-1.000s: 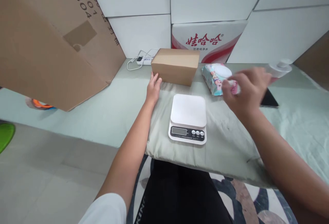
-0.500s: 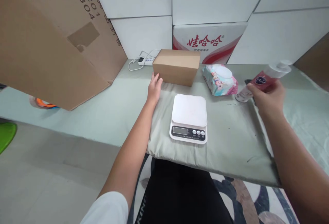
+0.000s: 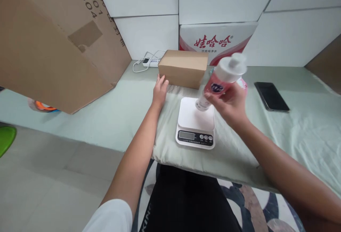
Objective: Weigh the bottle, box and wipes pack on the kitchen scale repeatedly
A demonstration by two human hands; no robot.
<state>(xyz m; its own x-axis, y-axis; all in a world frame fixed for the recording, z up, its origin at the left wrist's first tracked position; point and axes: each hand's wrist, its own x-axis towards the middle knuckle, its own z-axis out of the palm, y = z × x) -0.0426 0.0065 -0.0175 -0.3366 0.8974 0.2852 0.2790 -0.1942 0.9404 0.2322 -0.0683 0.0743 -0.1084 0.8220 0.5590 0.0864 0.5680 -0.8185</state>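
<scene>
My right hand (image 3: 232, 106) is wrapped round a pink and white bottle (image 3: 217, 82) with a white cap, tilted with its cap end toward the right. The bottle's base is over the upper right of a white kitchen scale (image 3: 194, 116); whether it touches the platform I cannot tell. At the lower left corner of a small brown cardboard box (image 3: 183, 76), my left hand (image 3: 160, 90) lies with fingers stretched out and holds nothing. A pack of wet wipes (image 3: 243, 84) is mostly hidden behind the bottle and my right hand.
A black phone (image 3: 271, 96) lies on the green cloth (image 3: 301, 132) at the right. A power strip (image 3: 151, 62) with a white cable sits behind the box. On the left leans a large cardboard carton (image 3: 61, 47), with rolls of tape (image 3: 44, 106) near it. White boxes (image 3: 149, 36) line the back.
My right hand has carried the bottle left, from beside the wipes to above the scale. The phone is now uncovered, and the wipes are largely blocked from view. My left hand stays put.
</scene>
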